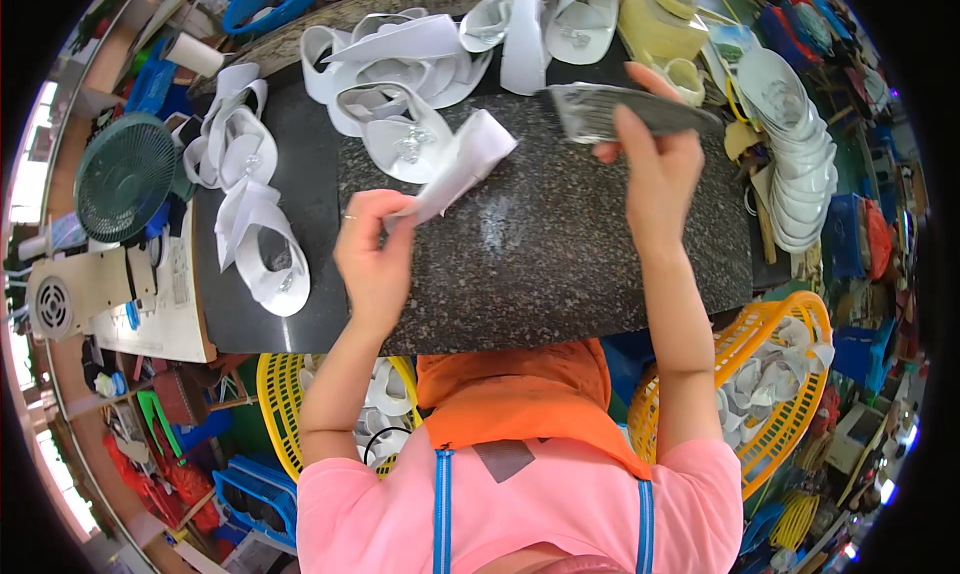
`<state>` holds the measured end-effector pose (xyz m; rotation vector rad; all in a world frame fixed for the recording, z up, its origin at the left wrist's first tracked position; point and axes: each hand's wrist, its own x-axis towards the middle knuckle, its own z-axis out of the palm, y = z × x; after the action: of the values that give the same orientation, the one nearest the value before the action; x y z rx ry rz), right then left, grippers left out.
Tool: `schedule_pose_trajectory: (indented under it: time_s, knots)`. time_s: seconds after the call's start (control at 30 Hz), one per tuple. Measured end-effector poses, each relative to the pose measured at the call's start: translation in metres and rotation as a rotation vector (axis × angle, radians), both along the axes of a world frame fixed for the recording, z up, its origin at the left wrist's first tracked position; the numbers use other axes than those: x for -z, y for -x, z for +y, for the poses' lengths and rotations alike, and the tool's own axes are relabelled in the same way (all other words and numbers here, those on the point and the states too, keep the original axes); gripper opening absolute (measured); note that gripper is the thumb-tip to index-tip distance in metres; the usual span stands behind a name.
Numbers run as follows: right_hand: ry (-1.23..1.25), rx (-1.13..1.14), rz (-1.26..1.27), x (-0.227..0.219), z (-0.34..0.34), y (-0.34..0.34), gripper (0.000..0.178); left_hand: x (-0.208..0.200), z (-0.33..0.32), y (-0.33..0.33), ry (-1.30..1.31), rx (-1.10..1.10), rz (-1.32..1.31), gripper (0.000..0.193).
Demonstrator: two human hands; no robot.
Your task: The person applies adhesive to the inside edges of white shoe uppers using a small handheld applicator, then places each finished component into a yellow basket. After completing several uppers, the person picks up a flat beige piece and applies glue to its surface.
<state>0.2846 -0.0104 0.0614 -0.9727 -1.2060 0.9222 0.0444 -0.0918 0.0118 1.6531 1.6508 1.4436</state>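
My left hand (373, 254) pinches the end of a white slipper (466, 166), which is tilted on its side over the dark speckled stone worktop (520, 264). Raised above the worktop's far right part, my right hand (655, 164) grips a flat grey piece (625, 112) between thumb and fingers. That piece is smeared by motion, so its kind is unclear. Just beyond the held slipper sits another white slipper (393, 139) with a clear shiny ornament. Close to my right hand stands a yellowish container (660, 29), with a small cream cup (685, 79) beside it.
More white slippers line the far edge (410, 49) and the left side (265, 259). A stack of white sole-shaped pieces (805, 179) curves along the right. Yellow baskets of white pieces flank me, one on the right (740, 374), one on the left (280, 404). A green fan (125, 179) stands left.
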Motion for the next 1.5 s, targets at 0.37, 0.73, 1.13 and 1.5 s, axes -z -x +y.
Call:
schedule_pose_trajectory:
  time_s: [0.37,0.73,1.13,1.5]
  knots:
    - [0.290,-0.627,-0.043,0.020,-0.033,0.065,0.025,0.018,-0.040,0.030,0.259,0.057,-1.180,0.027]
    - [-0.410,-0.341,-0.498,0.027,-0.040,0.078,0.032,0.023,-0.045,0.046,0.263,0.070,-1.300,0.030]
    - [-0.345,-0.279,-0.803,0.003,-0.048,0.038,0.033,0.010,-0.056,0.040,0.255,0.031,-1.334,0.032]
    - [-0.433,-0.503,-0.892,-0.027,-0.047,0.079,0.013,-0.029,-0.065,-0.019,0.002,0.002,-0.896,0.031]
